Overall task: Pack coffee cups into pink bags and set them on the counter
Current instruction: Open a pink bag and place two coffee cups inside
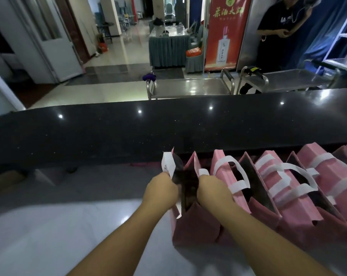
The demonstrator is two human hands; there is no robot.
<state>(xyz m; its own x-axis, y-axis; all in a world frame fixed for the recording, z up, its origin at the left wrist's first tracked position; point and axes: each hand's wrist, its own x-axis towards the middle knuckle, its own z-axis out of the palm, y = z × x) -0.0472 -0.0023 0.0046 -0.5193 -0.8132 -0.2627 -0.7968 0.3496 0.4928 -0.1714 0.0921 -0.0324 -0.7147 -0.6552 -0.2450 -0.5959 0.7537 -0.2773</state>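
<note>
Left hand [162,191] and right hand [213,191] each grip a top edge of the leftmost pink bag [194,226], pulling its mouth apart between them. Bag stands on the low white worktop [59,226]. Interior dark; contents unreadable. More pink bags [284,188] rightward, cut off. Black counter [128,132] beyond.

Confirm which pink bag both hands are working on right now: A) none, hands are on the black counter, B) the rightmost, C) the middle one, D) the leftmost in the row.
D: the left hand and right hand each grip a top edge of the leftmost pink bag, spreading its mouth.
</note>
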